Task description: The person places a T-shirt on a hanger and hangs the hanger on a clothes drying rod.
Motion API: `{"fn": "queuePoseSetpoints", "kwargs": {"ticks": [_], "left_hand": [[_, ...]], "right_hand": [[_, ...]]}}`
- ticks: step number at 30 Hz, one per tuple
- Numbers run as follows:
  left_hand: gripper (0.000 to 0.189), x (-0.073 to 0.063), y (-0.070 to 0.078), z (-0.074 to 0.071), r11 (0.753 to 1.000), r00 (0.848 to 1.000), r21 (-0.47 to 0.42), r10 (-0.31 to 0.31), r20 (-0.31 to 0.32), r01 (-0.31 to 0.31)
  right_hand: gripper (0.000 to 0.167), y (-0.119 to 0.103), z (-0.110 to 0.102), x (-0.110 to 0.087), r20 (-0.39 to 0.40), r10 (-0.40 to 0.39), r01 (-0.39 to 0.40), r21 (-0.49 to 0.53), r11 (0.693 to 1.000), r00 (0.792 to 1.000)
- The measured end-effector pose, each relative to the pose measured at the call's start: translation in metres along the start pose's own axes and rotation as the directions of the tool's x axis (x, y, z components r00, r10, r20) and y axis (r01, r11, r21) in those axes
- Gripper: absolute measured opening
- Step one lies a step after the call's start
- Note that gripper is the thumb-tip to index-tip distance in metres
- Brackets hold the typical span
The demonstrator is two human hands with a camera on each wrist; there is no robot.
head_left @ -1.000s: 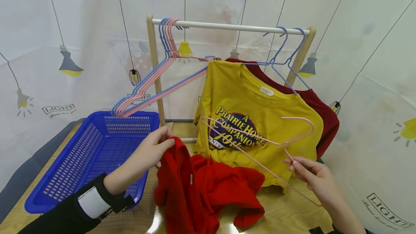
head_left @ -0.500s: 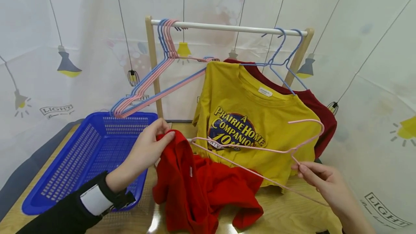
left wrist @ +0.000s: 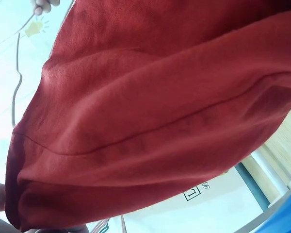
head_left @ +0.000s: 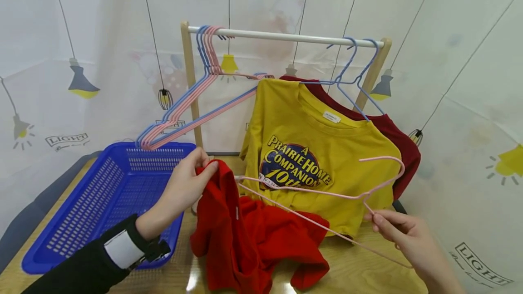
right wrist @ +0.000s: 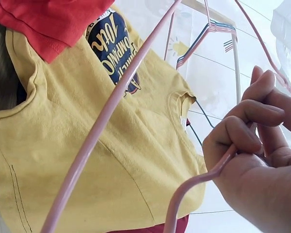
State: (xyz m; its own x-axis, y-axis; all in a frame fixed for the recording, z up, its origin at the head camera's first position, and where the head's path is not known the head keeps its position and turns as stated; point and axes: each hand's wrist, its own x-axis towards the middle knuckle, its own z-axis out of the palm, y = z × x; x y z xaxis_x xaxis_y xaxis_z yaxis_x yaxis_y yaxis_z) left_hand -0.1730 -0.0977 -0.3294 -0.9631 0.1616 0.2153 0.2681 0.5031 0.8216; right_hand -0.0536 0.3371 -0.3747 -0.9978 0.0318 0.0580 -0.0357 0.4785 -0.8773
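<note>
My left hand [head_left: 189, 185] pinches the upper edge of a red shirt [head_left: 261, 235], whose lower part lies crumpled on the wooden table. In the left wrist view the red cloth [left wrist: 150, 116] fills most of the picture and hides nearly all of that hand. A pink hanger [head_left: 310, 190] is held by its shoulder, near the hook, between thumb and fingers of my right hand [head_left: 402, 235]. Its far end reaches left to the shirt's raised edge; whether it is inside the collar I cannot tell. The right wrist view shows fingers [right wrist: 245, 133] curled round the pink wire.
A yellow T-shirt [head_left: 294, 121] and a dark red shirt [head_left: 408, 149] hang on blue hangers from the rack's white bar [head_left: 286, 37]. Several blue and pink hangers [head_left: 180, 108] hang at its left end. A blue basket [head_left: 102, 212] stands on the table [head_left: 367, 276] at left.
The pink hanger has swung flatter and its far end has moved left and down to the red shirt's raised edge. My left hand has lifted the cloth slightly.
</note>
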Motion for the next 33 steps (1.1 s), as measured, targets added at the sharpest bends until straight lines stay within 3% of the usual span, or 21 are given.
{"fn": "queuePoseSetpoints", "kwargs": {"ticks": [10,14,20,26,33], "left_hand": [[0.021,-0.005,0.002,0.005,0.996,0.997,0.044,0.082,0.001,-0.082],[0.020,-0.008,0.003,0.006,0.992,0.994,0.056,0.110,0.007,-0.110],[0.004,-0.012,0.003,0.005,0.986,0.990,0.084,0.141,0.018,-0.142],[0.018,-0.016,0.003,0.003,0.972,0.977,0.100,0.211,0.038,-0.214],[0.016,-0.020,0.004,0.003,0.950,0.960,0.145,0.270,0.069,-0.278]], "right_hand": [[0.025,-0.004,0.011,0.000,0.019,0.010,-0.011,0.033,0.999,1.000],[0.025,-0.003,0.017,0.001,0.036,-0.020,0.018,0.052,0.999,0.999],[0.025,-0.004,0.022,0.003,0.056,-0.035,0.029,0.095,0.995,0.998],[0.025,-0.004,0.023,0.002,-0.002,-0.011,0.011,0.125,0.992,1.000],[0.023,-0.003,0.026,0.002,-0.045,0.042,-0.037,0.113,0.993,0.998]]}}
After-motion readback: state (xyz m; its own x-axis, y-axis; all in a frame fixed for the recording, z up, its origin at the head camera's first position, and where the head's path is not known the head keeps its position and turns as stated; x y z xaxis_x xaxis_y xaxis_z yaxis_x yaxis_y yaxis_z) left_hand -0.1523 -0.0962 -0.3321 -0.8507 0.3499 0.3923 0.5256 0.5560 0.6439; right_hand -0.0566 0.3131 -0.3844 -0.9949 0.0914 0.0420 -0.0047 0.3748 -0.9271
